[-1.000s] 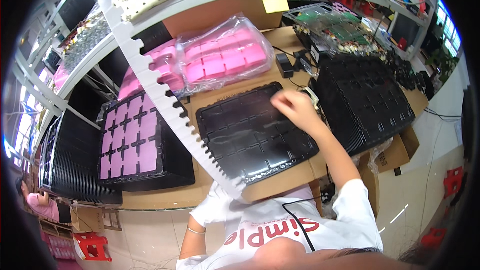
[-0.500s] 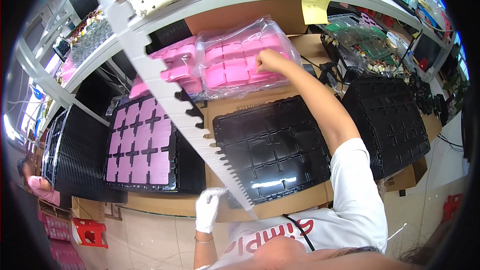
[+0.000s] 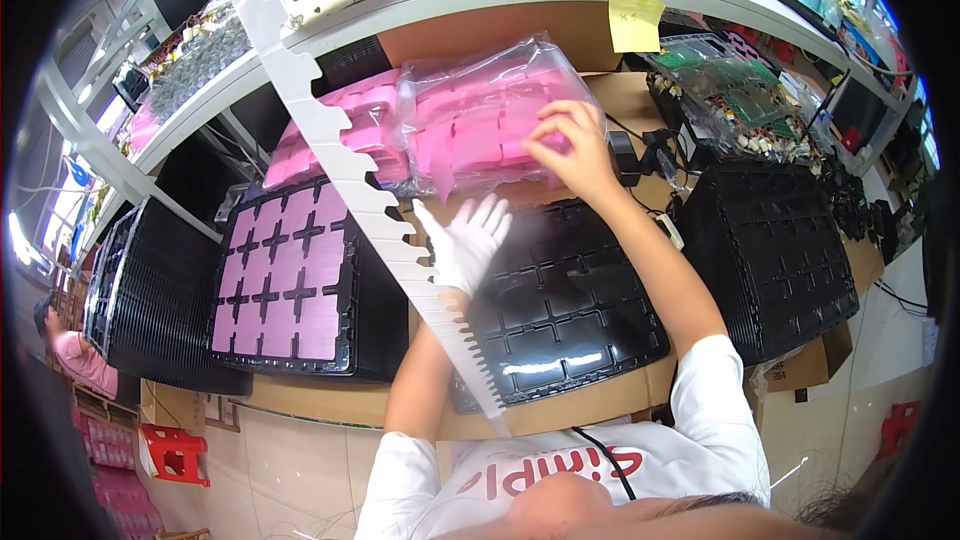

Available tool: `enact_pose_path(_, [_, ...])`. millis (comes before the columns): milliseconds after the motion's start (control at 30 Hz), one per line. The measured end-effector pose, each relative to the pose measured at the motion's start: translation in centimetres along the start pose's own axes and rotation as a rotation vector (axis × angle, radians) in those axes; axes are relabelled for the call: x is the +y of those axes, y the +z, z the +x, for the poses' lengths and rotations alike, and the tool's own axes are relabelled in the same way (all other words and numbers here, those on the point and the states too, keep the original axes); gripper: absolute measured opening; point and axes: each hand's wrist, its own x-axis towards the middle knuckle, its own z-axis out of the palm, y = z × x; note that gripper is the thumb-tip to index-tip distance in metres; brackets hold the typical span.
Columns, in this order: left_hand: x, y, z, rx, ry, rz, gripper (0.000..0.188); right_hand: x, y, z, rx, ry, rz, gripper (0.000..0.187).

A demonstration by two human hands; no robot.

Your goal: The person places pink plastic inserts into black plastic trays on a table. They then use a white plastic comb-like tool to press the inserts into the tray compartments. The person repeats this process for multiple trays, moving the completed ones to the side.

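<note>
My left hand [image 3: 465, 243], in a white glove, is palm up with fingers spread, over the far left part of a black compartmented plastic tray [image 3: 560, 305]. It holds nothing. My bare right hand [image 3: 580, 150] hovers at the right side of a clear plastic bag [image 3: 480, 75] of pink sheets [image 3: 490, 135]. Its fingers are bent and apart, with nothing visible gripped. A pink piece [image 3: 436, 158] sticks out toward the near left corner of the bag. The black tray lies on cardboard in front of me, its compartments facing up.
Left stands a stack of black trays, the top one filled with pink pieces [image 3: 280, 275]; more trays [image 3: 150, 300] stand beyond. Another black stack [image 3: 780, 250] is at right. A pale toothed strip [image 3: 365, 190] crosses the view diagonally. Bagged circuit boards [image 3: 730, 90] lie far right.
My left hand has moved up and forward from the table's near edge to over the tray, spreading its fingers. My right hand has opened from a closed shape and shifted slightly right and nearer.
</note>
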Motion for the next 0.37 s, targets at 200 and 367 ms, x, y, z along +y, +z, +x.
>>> enact_pose_path(200, [5.1,-4.4,0.7,0.238,0.113,0.190,0.101,3.9,-3.6,-7.3,-0.129,1.295,0.916,0.071])
enact_pose_path(367, [7.6,-10.6,2.4,0.122,0.121,0.787,0.037,11.1,-3.2,-13.6,-0.371,1.195,0.987,0.082])
